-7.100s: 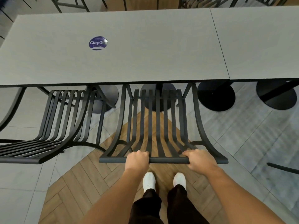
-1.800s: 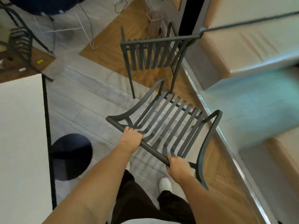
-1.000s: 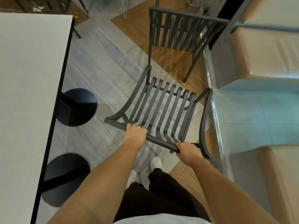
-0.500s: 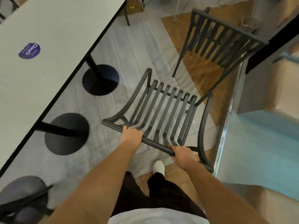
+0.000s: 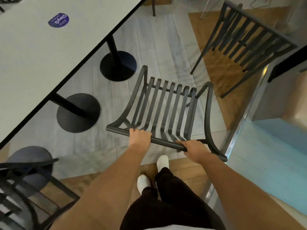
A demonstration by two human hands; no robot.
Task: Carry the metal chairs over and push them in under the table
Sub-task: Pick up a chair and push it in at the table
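- I looked down from head height; both of my hands held a black metal chair by the top bar of its slatted back.
- My left hand was curled round the bar near its left end; my right hand gripped the bar near its right end.
- The chair was out on the grey floor, just right of the pale worktop, not under it.
- A round purple sticker lay on the worktop; two black round bases stood beneath its edge.
- A second chair stood upper right; a third showed lower left.
- My white shoes were below the bar.
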